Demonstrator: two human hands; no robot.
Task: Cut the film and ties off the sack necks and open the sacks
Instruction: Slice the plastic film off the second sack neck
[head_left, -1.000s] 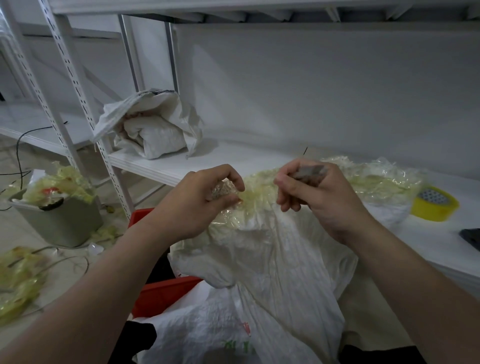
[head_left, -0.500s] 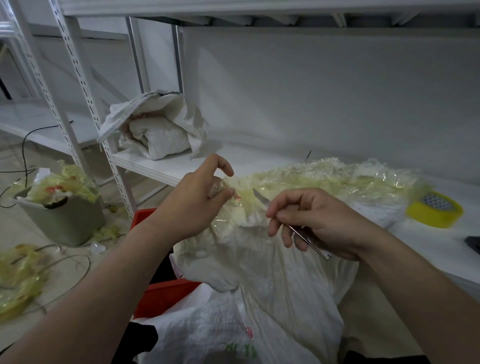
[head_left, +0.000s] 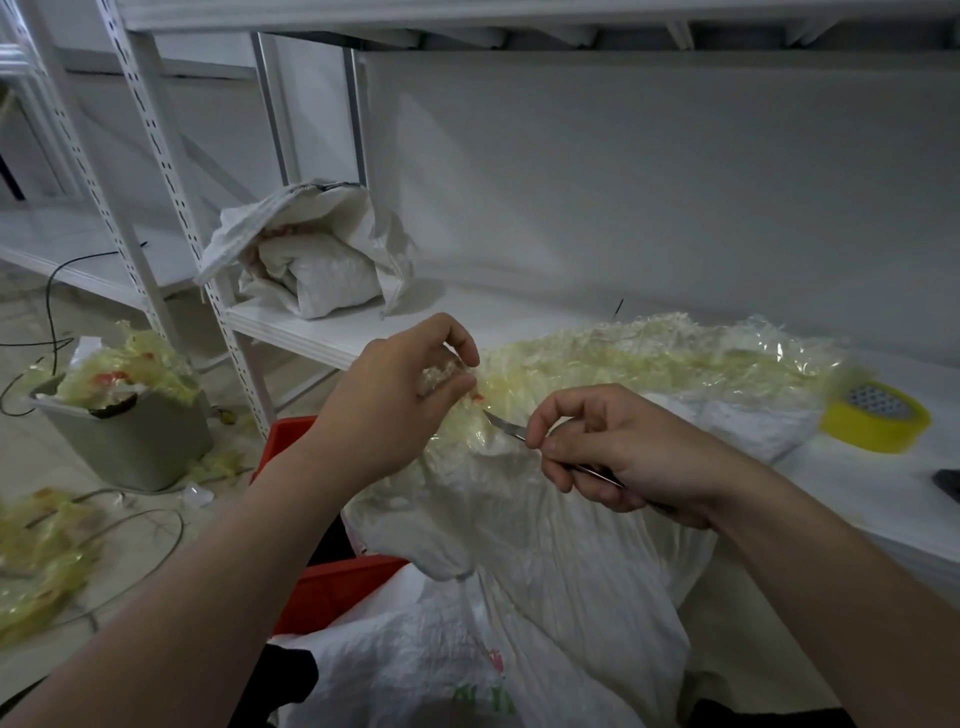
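a white shelf (head_left: 467, 306) is running along the wall, with a slotted upright (head_left: 156, 171) standing at its left end. a yellow tape roll (head_left: 872, 423) is lying flat on the shelf at the right, and a dark object (head_left: 948, 480) is poking in from the right edge, too cut off to tell. a grey bin (head_left: 130, 441) is standing on the floor left of the upright, overflowing with yellowish scraps (head_left: 135, 358). a blurred heap (head_left: 36, 561) of the same stuff is lying at the far left. a red crate (head_left: 332, 587) is sitting below the shelf edge. a black cable (head_left: 49, 312) is trailing down behind the bin.
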